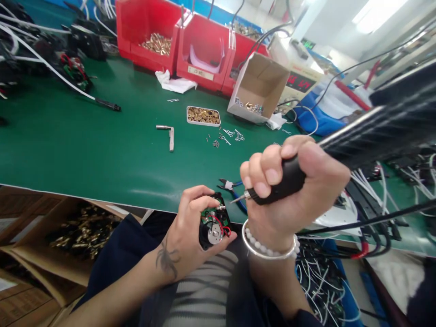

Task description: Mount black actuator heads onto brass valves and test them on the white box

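Observation:
In my left hand [194,227], fingers wrapped round its edges, is a small black housing with a green circuit board, red wires and a round silver motor [215,233]. My right hand [289,181] grips the black handle of an electric screwdriver [284,181]. Its thin bit points left and down, close to the upper right side of the housing; whether it touches cannot be made out. Behind the bit, blue-handled cutters [230,185] lie on the green table [112,154], partly hidden by my right hand.
Farther back are a tray of brass parts [203,116], loose pins and clips [226,135], and an L-shaped metal piece [168,135]. Red bins [200,75] and a cardboard box [254,91] line the rear. Cables [368,218] crowd the right; wired assemblies [73,70] sit at left.

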The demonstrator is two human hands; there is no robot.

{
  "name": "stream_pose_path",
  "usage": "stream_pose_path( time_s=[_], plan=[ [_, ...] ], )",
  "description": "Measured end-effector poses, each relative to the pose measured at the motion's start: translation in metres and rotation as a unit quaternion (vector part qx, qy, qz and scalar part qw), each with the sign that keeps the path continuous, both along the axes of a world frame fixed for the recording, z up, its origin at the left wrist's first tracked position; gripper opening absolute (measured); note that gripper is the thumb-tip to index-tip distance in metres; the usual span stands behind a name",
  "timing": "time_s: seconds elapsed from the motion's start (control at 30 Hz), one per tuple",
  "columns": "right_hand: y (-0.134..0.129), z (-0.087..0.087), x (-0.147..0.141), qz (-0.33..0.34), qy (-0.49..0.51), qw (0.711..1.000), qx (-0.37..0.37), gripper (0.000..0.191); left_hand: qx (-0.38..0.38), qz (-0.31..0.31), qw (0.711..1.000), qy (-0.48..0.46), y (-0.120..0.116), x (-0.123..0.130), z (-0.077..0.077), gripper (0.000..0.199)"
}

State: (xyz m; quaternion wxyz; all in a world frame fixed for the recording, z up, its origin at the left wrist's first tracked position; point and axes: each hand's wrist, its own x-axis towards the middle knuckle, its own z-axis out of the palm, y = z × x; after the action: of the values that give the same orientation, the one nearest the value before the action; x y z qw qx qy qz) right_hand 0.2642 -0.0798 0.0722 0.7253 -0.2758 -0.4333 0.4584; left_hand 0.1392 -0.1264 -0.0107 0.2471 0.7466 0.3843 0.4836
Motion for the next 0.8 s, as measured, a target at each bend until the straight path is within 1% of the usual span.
stream_pose_path(
  time_s=[0.03,0.1,0.2,0.27,0.43,0.63,0.8],
  plan=[
    [0.002,0.002,0.002,-0.007,0.0,1.0,-0.02,0.025,0.004,-0.003,1.0,0.001,0.0,0.001,0.0,0.052],
    [0.007,0.002,0.003,0.007,-0.002,0.998,-0.063,0.026,0.009,-0.007,1.0,0.005,0.0,0.001,0.0,0.051],
    [0.011,-0.005,0.001,0.047,0.0,0.993,-0.107,0.03,0.018,-0.013,1.0,0.007,-0.001,0.001,0.001,0.051],
    [0.012,-0.008,-0.001,0.051,-0.009,0.991,-0.123,0.036,0.023,-0.019,1.0,0.008,-0.001,0.001,0.001,0.052],
    [0.011,-0.009,-0.003,0.07,-0.029,0.989,-0.129,0.046,0.03,-0.023,0.999,0.011,0.0,0.001,0.002,0.057],
    [0.012,-0.008,-0.003,0.091,-0.017,0.985,-0.146,0.044,0.027,-0.036,0.999,0.017,0.001,0.001,0.001,0.06],
    [0.013,-0.006,-0.001,0.115,-0.031,0.979,-0.163,0.043,0.018,-0.045,0.999,0.017,0.0,0.001,0.001,0.058]
  ],
)
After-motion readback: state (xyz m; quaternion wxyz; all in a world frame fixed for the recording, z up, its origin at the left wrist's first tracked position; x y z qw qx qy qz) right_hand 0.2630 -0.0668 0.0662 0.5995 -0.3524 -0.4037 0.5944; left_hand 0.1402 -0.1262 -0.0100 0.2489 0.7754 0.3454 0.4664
